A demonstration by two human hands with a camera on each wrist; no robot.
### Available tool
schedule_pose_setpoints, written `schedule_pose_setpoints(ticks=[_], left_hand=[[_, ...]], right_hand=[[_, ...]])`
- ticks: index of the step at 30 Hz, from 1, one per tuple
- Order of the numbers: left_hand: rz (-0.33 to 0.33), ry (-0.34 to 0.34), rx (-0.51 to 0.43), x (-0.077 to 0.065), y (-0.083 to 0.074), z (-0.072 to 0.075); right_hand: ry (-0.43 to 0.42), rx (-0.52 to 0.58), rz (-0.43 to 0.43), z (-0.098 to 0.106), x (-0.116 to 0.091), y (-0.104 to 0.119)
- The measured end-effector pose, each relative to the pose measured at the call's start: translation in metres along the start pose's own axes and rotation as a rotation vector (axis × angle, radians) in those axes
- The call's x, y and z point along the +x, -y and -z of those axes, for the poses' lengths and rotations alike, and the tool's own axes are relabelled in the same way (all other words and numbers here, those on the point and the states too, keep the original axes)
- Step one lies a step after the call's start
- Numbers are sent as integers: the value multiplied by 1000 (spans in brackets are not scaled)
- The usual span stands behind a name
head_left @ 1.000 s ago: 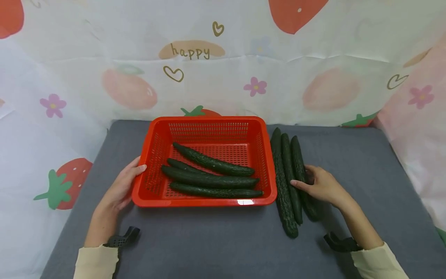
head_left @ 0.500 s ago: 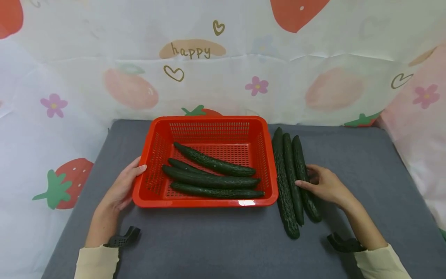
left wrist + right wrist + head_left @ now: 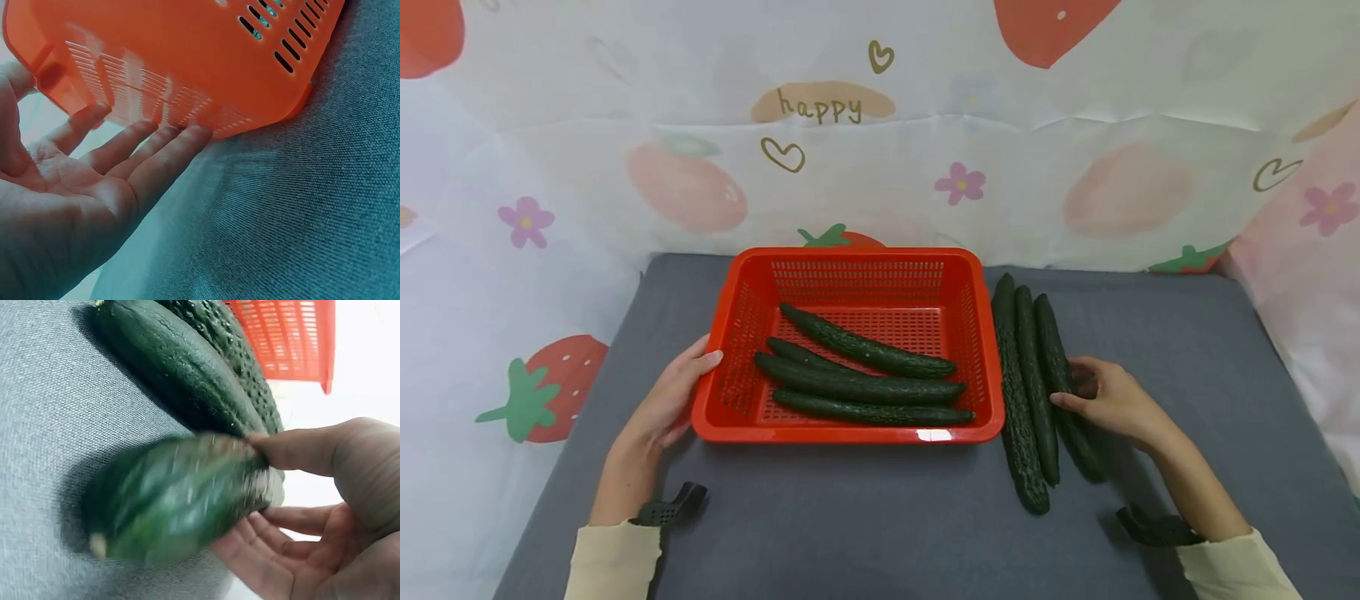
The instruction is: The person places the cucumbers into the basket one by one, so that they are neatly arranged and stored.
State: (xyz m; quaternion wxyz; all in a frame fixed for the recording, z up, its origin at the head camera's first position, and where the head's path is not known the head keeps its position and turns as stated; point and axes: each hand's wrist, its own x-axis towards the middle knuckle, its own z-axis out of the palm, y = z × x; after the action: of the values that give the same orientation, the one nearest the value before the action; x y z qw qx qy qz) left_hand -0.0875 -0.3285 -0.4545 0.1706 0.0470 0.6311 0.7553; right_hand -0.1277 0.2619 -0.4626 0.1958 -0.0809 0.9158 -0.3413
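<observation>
A red plastic basket stands on the table with several dark green cucumbers lying crosswise inside. At its left side my left hand holds it, thumb at the rim. In the left wrist view, the fingers of that hand lie along the slotted outer wall. Right of the basket, three cucumbers lie lengthwise side by side. My right hand grips the rightmost cucumber between thumb and fingers. That cucumber is blurred in the right wrist view, with its neighbour just beyond.
A grey cloth covers the table. Behind and at the sides hangs a white curtain printed with strawberries, hearts and flowers. The bumpy leftmost loose cucumber lies right against the basket's side.
My right hand has shifted a little right, its thumb coming off the middle cucumber onto the rightmost one. That cucumber's near end has swung slightly right. The left hand stays on the basket.
</observation>
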Motion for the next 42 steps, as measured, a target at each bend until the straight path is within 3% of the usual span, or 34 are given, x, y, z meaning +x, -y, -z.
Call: schedule_pose_setpoints(ticks=[7,13,19,30,37,42], left_hand=[[-31,34,-21,1,0,0],[-54,56,-21,2,1,0],[-44,46,-13,-4,3,2],[-57,80,-4,1,1,3],[-45,40,33,2,2,0],[-55,52,17,1,1,0]], right_hand=[[-38,-123,-8,2,-4,4],[-82,-309,-55,1,-7,16],[-132,-470,-43,0,-4,27],[-122,-454,-50,7,-6,13],[-146,-411,-45,8,-11,3],[-170,-382,-47,5,-16,-3]])
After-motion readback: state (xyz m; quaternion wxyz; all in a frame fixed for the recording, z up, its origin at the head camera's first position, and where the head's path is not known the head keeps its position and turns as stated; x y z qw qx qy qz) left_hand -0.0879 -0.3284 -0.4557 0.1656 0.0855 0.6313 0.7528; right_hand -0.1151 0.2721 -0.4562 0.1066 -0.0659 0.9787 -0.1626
